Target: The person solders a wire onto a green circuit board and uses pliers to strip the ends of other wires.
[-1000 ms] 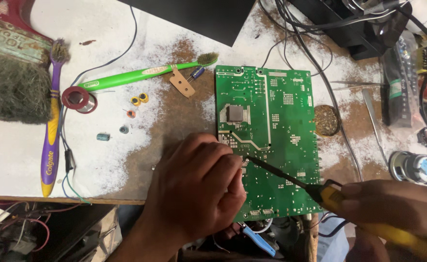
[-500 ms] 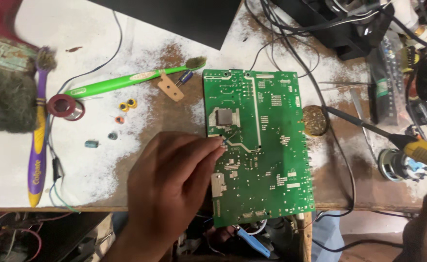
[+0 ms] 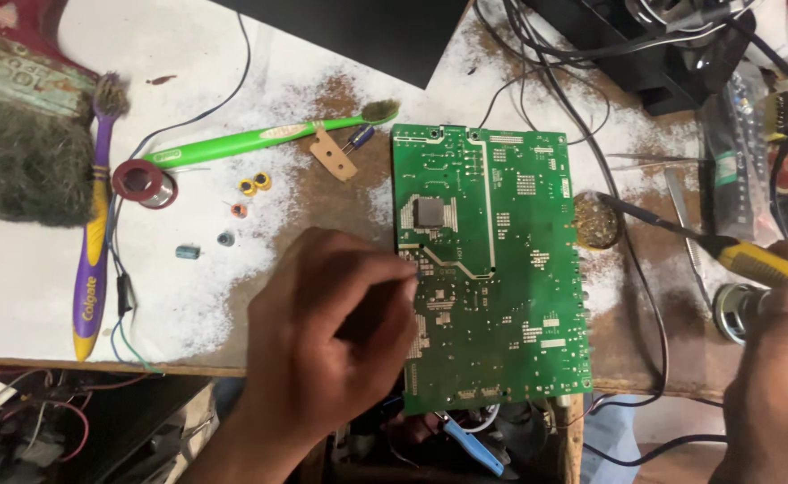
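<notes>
Worn white counter (image 3: 44, 287), dusted with brown residue, cluttered with repair gear. Nearest, left hand (image 3: 335, 327) curled at the left edge of a green circuit board (image 3: 488, 269), fingertips (image 3: 409, 285) touching it, grip clenched on nothing visible. Board flat, solder side up, its near end jutting past the counter edge. At right, right hand (image 3: 783, 358) grasping a yellow-handled soldering iron (image 3: 734, 255), tip resting in a round tin of brown flux (image 3: 596, 220) just beside the board's right edge. Farther left, small loose capacitors (image 3: 188, 252), a red solder spool (image 3: 143, 184), a purple toothbrush (image 3: 94, 224). Beyond, a green toothbrush (image 3: 268, 139) pointing at the board's far corner. Farthest, black cables (image 3: 555, 54) and a black housing (image 3: 680, 63).
</notes>
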